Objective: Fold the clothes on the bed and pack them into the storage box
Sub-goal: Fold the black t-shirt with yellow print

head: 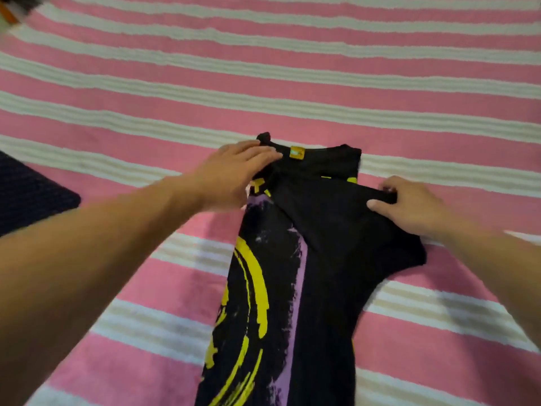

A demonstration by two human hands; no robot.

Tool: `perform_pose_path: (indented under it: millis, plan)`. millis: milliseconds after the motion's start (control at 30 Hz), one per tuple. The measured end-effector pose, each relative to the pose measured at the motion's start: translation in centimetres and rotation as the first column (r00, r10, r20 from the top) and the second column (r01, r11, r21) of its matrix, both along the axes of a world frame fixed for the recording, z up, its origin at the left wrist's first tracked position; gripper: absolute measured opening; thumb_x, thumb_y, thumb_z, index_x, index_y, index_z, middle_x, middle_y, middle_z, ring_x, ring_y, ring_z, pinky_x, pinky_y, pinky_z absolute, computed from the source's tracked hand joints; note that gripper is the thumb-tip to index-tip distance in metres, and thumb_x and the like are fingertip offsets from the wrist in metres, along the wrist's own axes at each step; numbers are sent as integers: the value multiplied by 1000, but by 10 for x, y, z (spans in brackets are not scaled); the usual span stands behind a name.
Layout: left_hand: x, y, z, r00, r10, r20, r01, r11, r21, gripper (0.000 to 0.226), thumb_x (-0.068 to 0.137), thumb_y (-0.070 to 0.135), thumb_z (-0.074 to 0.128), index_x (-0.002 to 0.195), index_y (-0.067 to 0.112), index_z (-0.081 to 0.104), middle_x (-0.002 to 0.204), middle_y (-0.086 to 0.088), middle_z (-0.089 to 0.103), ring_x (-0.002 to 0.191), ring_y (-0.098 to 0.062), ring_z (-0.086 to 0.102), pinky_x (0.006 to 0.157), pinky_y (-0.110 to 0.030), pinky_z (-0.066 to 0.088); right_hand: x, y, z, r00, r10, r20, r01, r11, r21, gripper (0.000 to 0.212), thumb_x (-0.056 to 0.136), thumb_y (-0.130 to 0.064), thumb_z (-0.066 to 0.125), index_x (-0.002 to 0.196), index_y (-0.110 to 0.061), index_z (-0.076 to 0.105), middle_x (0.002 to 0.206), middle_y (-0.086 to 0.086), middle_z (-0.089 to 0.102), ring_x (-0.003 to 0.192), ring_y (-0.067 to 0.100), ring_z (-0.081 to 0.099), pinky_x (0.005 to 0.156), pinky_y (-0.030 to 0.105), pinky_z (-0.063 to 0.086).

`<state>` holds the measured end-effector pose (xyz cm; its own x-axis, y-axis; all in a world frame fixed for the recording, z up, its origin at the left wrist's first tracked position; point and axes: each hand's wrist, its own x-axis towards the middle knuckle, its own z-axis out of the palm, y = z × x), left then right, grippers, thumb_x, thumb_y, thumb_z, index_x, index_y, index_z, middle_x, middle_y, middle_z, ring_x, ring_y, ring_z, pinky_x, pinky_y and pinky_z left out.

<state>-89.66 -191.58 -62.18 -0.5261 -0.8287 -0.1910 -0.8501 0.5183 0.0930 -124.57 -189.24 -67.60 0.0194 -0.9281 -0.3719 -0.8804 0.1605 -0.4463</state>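
A black shirt [292, 273] lies flat on the bed [380, 89], running from the near bottom edge of the view up toward the middle. It has big yellow curved marks and a light purple stripe on the side that faces up. The bed cover has wide pink and white stripes that go from side to side. Two bare arms reach in from the near corners, one from each side. A little farther up, the right hand [409, 206] is on the right part of the shirt. Its grip is clamped on the edge of a black sleeve flap [336, 218], with the thumb on top and the fingers curled around the hem. That flap is folded over the middle of the shirt, so the shirt lies mostly to the left of and below this hand. A bit farther still, the left hand [231, 174] lies on the shirt's top left corner, near the collar. Its fingers are straight and close together, pressing down flat, so its grip holds nothing. A small yellow tag [298, 152] sits on the collar just to the right of those fingertips. Off to the far left, a dark blue thing [32, 191] lies on the bed, well apart from the shirt.
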Motion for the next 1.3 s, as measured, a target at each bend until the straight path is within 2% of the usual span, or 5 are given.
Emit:
perform_pose_path:
  millis: [333,467,633,967,1300]
  plan:
    - [-19,-130,1,965,58,257,-115,970,213,34,100,37,42,77,16,57,93,-11,64,84,-28,54,76,-38,45,-32,-5,5,675,-518,526,418,855,307,24,82,-3,73,66,-16,59,75,15,61,66,27,64,66,40,51]
    - [-34,-121,-48,885,185,428,-238,968,74,40,100,41,39,121,13,59,128,-17,51,121,-36,41,100,-48,37,-40,-7,-3,696,-561,448,521,824,224,39,60,-17,72,83,-2,44,72,10,47,64,25,51,62,40,41]
    - [-63,-39,-57,914,386,-128,-406,873,-269,43,92,23,56,133,13,52,147,-17,39,138,-40,32,118,-54,20,-47,-1,-11,853,-444,273,453,891,33,41,80,-25,79,76,-1,46,65,7,49,62,21,48,60,35,37]
    - [-102,41,-88,954,301,0,-301,953,34,66,101,65,5,160,39,-7,170,0,-8,155,-29,-16,126,-48,-5,-41,37,-2,600,-624,501,561,774,294,20,94,-29,68,110,-16,71,97,4,77,92,25,73,90,48,57]
    - [-54,-74,-62,989,145,29,-141,983,-121,36,99,39,55,127,17,59,136,-10,54,131,-35,40,110,-48,29,-31,61,2,459,-670,583,621,712,329,20,93,-31,69,105,-15,73,95,2,78,90,22,74,81,38,57]
